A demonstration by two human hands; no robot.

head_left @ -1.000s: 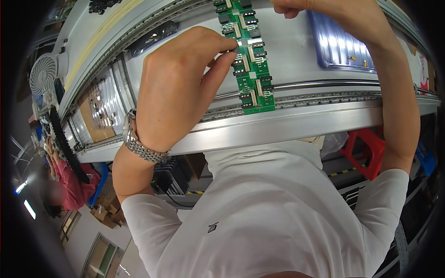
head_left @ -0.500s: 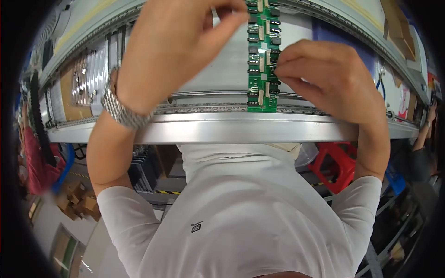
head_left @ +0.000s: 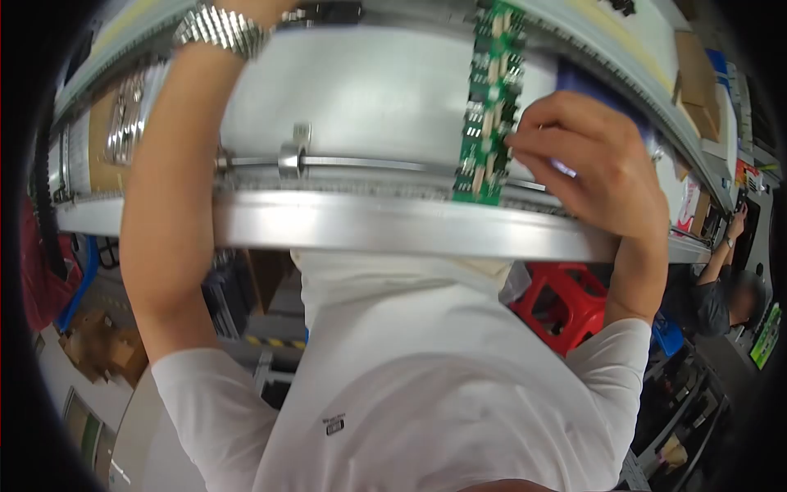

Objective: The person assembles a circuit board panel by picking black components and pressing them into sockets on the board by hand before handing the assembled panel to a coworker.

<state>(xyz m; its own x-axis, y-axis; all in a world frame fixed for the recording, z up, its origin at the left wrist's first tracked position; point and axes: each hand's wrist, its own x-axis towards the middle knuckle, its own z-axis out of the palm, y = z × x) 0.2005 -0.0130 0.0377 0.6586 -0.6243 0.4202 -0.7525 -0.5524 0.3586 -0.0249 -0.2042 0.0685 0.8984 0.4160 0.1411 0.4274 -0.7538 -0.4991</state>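
Observation:
A long green circuit board [head_left: 489, 107] lies across the rails of a metal conveyor frame, set with black parts and white connectors. At its right edge is my right hand [head_left: 589, 152], closed, with thumb and fingertips pressed together by the black parts. Whatever sits between those fingertips is hidden. My left hand [head_left: 261, 8] is mostly cut off by the top edge of the view, above a metal-banded watch [head_left: 221, 31], and its fingers do not show. A dark object [head_left: 328, 12] lies close to it.
A metal rail [head_left: 393, 225] runs between my body and the board. Behind it is a steel rod with a collar [head_left: 291, 160]. Metal parts [head_left: 127, 115] lie at the left, and a red stool [head_left: 566, 303] stands below. Another person [head_left: 713, 299] works at far right.
My left hand has moved up and left, away from the circuit board. My right hand stays by the board's right edge. The view has shifted slightly.

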